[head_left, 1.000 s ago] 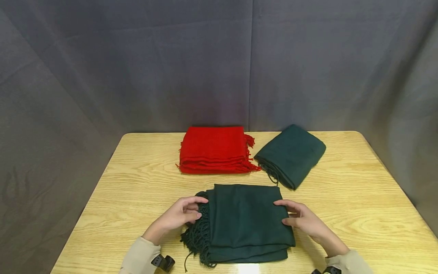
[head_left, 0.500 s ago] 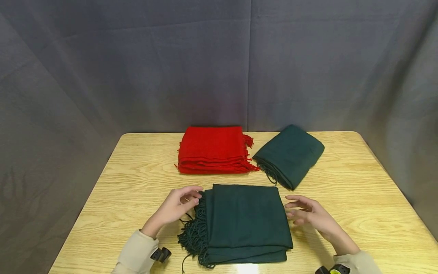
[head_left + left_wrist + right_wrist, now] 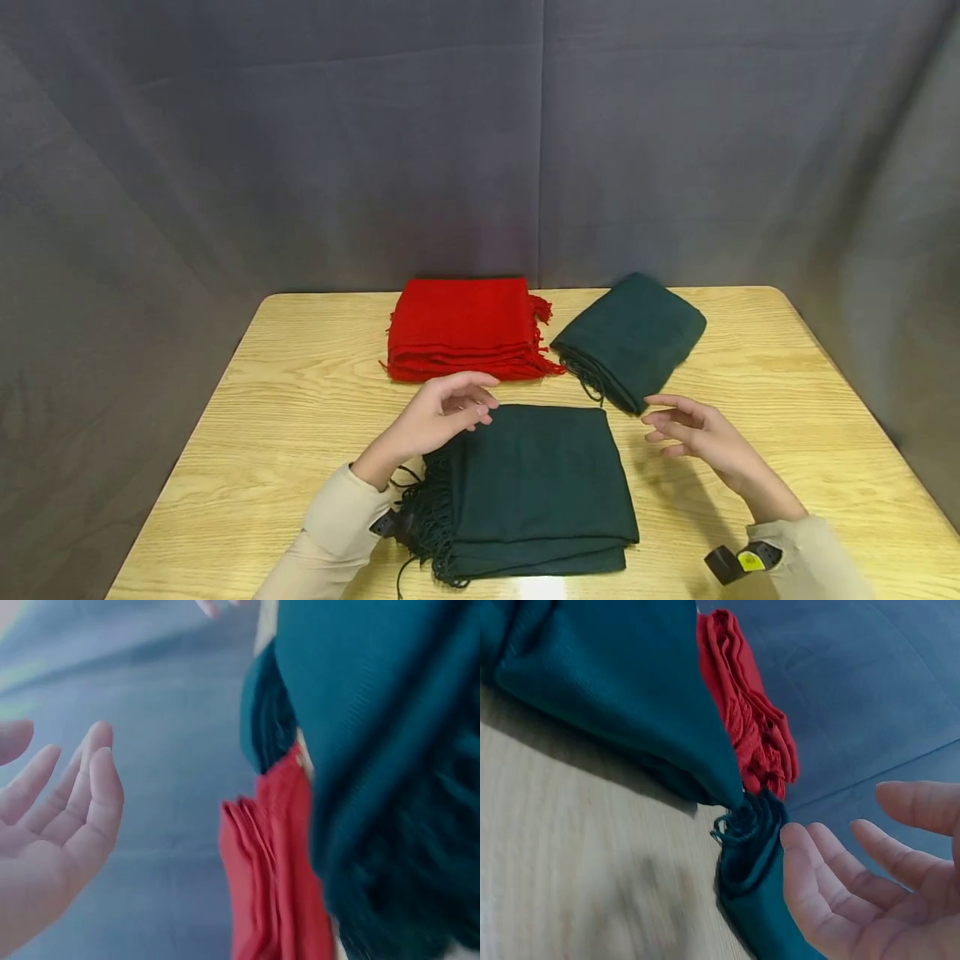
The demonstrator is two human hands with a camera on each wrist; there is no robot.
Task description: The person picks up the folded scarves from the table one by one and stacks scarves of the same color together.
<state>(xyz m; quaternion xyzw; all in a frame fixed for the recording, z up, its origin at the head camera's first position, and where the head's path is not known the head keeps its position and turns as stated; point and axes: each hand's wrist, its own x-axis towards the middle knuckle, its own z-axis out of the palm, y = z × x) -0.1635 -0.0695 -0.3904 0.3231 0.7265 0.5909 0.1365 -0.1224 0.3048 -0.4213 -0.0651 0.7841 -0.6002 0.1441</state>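
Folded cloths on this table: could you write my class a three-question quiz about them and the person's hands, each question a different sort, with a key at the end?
1. Fill the gap: the near green cloth has its fringe at the end on the person's ____ side.

2. True or false: the right hand is gripping a cloth.

3. Multiple choice: which cloth lies turned at an angle to the far edge of the table?
A. the red cloth
B. the near green cloth
C. the rear green cloth

Key: 1. left. 2. False; it holds nothing. 3. C.
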